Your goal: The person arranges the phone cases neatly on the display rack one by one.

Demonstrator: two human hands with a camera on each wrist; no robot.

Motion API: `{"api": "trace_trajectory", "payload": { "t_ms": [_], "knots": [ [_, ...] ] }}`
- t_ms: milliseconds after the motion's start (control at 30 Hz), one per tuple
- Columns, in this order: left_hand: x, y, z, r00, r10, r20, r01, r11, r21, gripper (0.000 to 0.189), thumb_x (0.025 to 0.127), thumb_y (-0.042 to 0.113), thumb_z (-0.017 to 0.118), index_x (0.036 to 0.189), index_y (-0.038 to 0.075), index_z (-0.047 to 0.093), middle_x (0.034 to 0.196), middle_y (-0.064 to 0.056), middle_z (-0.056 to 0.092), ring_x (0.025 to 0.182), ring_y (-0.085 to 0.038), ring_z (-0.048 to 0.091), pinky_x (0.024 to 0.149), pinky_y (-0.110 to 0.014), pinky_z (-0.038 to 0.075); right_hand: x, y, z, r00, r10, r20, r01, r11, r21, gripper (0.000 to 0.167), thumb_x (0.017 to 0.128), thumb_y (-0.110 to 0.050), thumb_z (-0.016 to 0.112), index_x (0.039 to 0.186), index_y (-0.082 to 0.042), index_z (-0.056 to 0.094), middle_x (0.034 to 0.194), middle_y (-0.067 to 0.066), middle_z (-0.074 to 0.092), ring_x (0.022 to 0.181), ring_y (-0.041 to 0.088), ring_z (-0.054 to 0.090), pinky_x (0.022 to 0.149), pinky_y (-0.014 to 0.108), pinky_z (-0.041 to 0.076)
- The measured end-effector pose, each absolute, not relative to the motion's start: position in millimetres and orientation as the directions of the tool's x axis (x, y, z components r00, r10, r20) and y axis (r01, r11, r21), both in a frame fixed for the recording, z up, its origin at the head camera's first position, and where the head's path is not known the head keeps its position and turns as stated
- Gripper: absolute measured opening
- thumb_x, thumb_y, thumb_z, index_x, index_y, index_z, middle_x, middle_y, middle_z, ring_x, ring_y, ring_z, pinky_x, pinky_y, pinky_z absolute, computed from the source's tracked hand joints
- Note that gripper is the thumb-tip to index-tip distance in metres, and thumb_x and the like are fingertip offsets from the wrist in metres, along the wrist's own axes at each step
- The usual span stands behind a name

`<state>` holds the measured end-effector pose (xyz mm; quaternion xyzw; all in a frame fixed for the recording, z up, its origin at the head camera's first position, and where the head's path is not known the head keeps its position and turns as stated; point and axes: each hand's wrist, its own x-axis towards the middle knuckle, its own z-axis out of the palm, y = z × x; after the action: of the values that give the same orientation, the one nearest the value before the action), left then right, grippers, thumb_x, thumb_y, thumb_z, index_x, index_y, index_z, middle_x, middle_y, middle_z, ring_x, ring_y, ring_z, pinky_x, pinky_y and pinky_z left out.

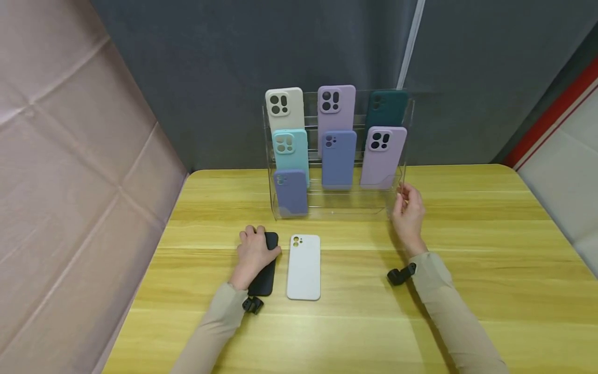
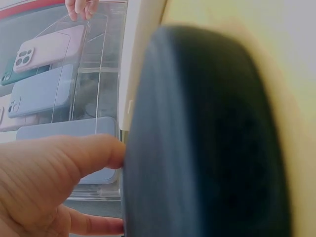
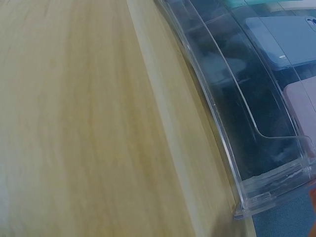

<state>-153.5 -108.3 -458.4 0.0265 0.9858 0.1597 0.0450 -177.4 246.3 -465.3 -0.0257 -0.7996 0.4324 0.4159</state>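
My left hand (image 1: 254,253) grips a black phone case (image 1: 265,279) that lies on the table, thumb at its right edge and fingers near its upper left. Up close in the left wrist view, the thumb and a finger touch the blurred dark case's side. A white phone case (image 1: 303,270) lies flat just to the right. My right hand (image 1: 409,215) holds the right side of a clear stepped display rack (image 1: 334,212) low down, thumb and fingers bent at its edge. Only a sliver of that hand shows in the right wrist view.
Several phone cases stand on the rack: cream (image 1: 291,120), turquoise (image 1: 291,162), dark green (image 1: 388,110), lilac (image 1: 383,165) and blue (image 1: 338,166) among them. A dark curtain (image 1: 233,78) hangs behind the wooden table (image 1: 490,249); a padded wall (image 1: 79,171) rises at left.
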Motion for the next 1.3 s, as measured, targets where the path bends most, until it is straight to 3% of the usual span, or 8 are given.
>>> {"api": "trace_trajectory", "payload": {
  "t_ms": [933, 1300],
  "knots": [
    [-149, -94, -442, -0.983, 0.144, 0.117, 0.180, 0.892, 0.415, 0.063, 0.075, 0.036, 0.073, 0.125, 0.001, 0.055, 0.119, -0.023, 0.047, 0.107, -0.041, 0.043, 0.068, -0.049, 0.051, -178, 246, -466, -0.644, 0.390, 0.658, -0.328, 0.637, -0.698, 0.022, 0.088, 0.010, 0.050, 0.109, 0.016, 0.056, 0.101, 0.029, 0.058, 0.087, 0.035, 0.058, 0.071, 0.002, 0.036],
    [-146, -74, -426, -0.966, 0.209, 0.151, 0.256, 0.859, 0.443, 0.061, 0.076, 0.035, 0.075, 0.123, 0.003, 0.055, 0.124, -0.022, 0.046, 0.114, -0.041, 0.041, 0.077, -0.049, 0.050, -177, 247, -467, -0.683, 0.397, 0.613, -0.296, 0.617, -0.729, 0.024, 0.091, 0.005, 0.049, 0.113, 0.013, 0.055, 0.106, 0.028, 0.057, 0.091, 0.033, 0.057, 0.072, 0.003, 0.037]
  ]
}}
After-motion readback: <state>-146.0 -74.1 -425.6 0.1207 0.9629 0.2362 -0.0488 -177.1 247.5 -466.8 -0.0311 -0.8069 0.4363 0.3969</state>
